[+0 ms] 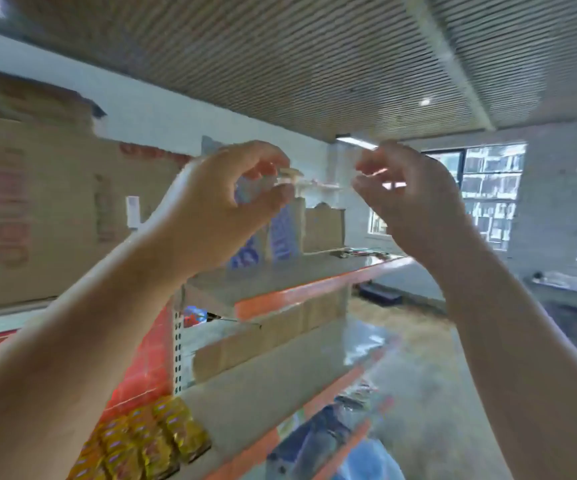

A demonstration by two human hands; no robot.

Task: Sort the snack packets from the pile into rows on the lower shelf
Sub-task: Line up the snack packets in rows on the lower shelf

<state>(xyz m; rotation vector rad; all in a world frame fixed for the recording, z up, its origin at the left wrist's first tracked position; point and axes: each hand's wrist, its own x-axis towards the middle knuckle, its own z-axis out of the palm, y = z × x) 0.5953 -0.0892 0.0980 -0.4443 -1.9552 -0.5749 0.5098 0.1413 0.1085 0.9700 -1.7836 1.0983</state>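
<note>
Both hands are raised side by side, slightly apart. The left hand (pixel 224 202) has its fingers curled towards the thumb and the right hand (pixel 413 202) has its fingers loosely bent, but blur makes it impossible to tell whether either pinches anything. Behind them, brown cardboard boxes (pixel 323 228) stand on the top shelf (pixel 263 278) with its orange front edge. Far below, the gold snack packets (pixel 148 441) lie in close rows at the left end of the lower shelf (pixel 263 393), and a blurred blue heap (pixel 315 441) lies just beyond that shelf's front edge.
</note>
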